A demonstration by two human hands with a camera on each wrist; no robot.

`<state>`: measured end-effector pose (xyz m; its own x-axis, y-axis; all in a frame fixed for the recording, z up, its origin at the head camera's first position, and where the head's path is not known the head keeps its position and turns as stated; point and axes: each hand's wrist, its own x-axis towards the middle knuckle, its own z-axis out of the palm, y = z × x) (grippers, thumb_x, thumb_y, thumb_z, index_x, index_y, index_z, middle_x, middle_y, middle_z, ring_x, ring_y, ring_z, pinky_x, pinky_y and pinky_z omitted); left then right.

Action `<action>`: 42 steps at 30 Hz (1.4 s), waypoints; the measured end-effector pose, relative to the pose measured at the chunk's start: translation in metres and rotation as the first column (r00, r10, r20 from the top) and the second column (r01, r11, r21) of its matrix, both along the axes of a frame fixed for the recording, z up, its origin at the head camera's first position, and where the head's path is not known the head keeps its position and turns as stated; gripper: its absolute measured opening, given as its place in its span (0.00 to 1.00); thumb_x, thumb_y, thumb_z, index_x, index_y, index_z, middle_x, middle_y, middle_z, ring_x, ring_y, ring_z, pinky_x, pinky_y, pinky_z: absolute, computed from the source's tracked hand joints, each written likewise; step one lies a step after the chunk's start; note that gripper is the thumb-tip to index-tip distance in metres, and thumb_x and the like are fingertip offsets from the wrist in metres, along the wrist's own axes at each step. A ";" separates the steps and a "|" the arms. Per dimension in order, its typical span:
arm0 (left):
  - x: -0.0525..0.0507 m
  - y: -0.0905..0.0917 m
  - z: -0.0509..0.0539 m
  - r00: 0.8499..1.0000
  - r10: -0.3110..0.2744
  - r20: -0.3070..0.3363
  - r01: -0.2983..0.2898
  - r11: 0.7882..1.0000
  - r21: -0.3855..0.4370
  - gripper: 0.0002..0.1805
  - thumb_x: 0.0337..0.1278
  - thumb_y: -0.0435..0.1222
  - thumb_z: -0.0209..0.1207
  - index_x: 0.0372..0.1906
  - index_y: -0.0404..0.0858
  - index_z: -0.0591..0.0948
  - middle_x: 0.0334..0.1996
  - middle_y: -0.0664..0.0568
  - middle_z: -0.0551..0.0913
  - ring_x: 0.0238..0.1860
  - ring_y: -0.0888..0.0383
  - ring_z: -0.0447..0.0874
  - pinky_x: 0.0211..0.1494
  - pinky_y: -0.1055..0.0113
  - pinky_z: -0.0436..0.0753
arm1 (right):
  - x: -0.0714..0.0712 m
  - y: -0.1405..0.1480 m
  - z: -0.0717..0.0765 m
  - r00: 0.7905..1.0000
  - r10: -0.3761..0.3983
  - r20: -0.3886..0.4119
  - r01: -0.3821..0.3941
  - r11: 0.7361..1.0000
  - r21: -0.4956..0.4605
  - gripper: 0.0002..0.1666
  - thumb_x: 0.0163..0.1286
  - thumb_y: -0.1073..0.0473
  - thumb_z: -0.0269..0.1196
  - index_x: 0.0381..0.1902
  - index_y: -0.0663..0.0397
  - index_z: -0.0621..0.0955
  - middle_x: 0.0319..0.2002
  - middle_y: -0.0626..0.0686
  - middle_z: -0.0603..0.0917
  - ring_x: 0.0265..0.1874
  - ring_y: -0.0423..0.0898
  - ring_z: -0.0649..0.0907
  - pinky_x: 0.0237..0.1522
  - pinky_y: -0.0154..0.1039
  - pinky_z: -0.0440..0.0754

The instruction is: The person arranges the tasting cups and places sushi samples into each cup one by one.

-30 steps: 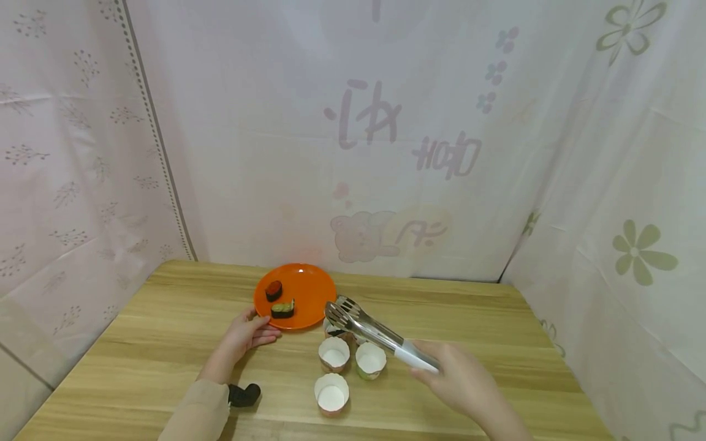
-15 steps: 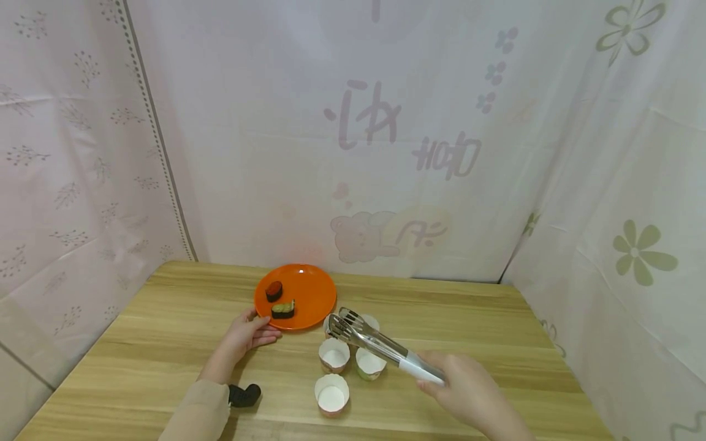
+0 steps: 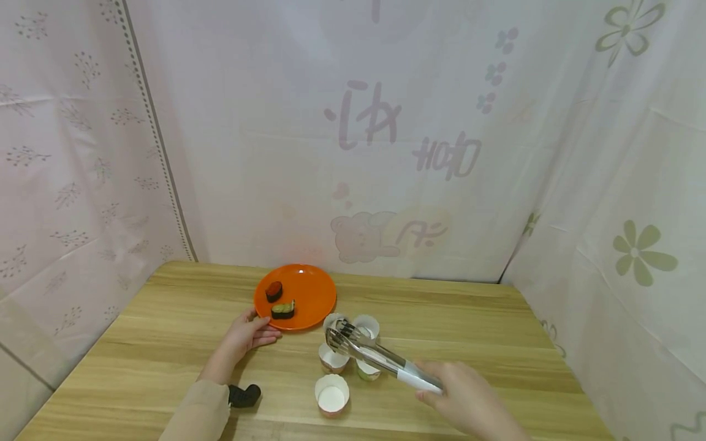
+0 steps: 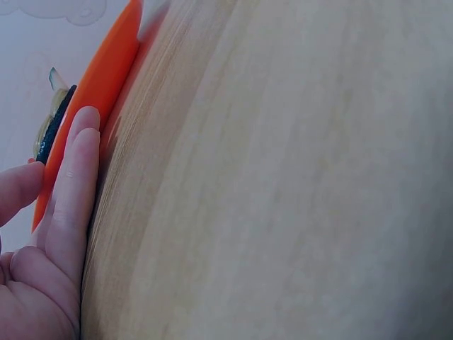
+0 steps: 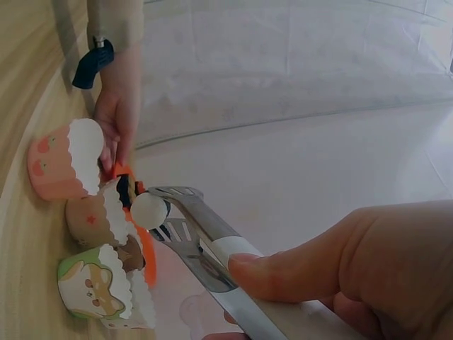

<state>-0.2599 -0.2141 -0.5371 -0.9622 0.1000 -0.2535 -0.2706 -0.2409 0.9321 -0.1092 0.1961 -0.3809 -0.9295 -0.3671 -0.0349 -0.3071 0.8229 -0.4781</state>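
Observation:
My left hand holds the near left rim of an orange plate, thumb above and fingers beneath. On the plate sit a red-topped sushi piece and a yellowish-topped one. My right hand grips the white handles of metal tongs. The tongs' slotted heads hover over the paper baking cups, partly hiding them. Between those heads, in the right wrist view, shows a round white-ended piece; its exact kind is unclear.
Several paper cups stand right of and nearer than the plate, including a pink one at the front and a green one. A patterned curtain hangs behind the wooden table. A black strap-like piece shows at my left sleeve.
My right hand has brought the tongs nearer to me, from above the back cups to above the middle ones. My left hand and the plate have stayed in place.

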 end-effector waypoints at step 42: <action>0.000 0.001 0.000 1.000 0.002 -0.003 -0.002 1.000 0.006 0.28 0.71 0.28 0.46 0.71 0.29 0.52 0.31 0.37 0.84 0.33 0.47 0.87 0.41 0.57 0.85 | -0.002 -0.002 -0.016 0.999 0.017 -0.036 -0.016 0.999 0.033 0.31 0.54 0.50 0.72 0.55 0.55 0.81 0.42 0.51 0.86 0.30 0.40 0.78 0.31 0.44 0.80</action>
